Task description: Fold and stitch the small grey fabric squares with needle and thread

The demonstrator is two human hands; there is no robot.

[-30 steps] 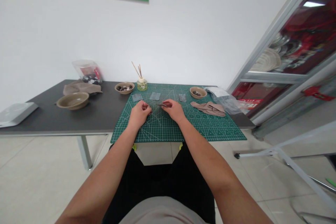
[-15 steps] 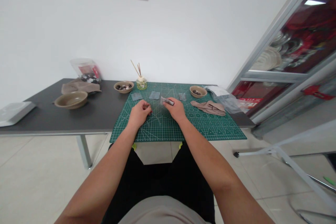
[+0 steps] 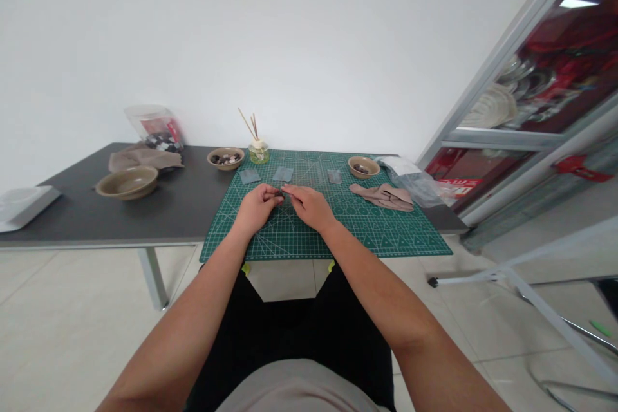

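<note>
Hands [image 3: 257, 209] [image 3: 313, 206] sit close together over a green mat [image 3: 386, 232], white wall [image 3: 338, 64] beyond.

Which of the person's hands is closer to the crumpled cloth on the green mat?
The right hand. It is left of the cloth, with some mat between; the left hand is farther left, beyond the right hand.

You have a dark table [image 3: 178, 219] across mid-frame; toward the left it carries a white object [image 3: 29, 206], a wide bowl [image 3: 128, 183], a crumpled cloth [image 3: 145, 158] and a clear tub [image 3: 145, 117]. At centre, your green mat [image 3: 290, 241] bears a reed diffuser [image 3: 259, 152], flat packets [image 3: 282, 174], a small bowl [image 3: 364, 174] and a brownish cloth [image 3: 383, 197].
</note>
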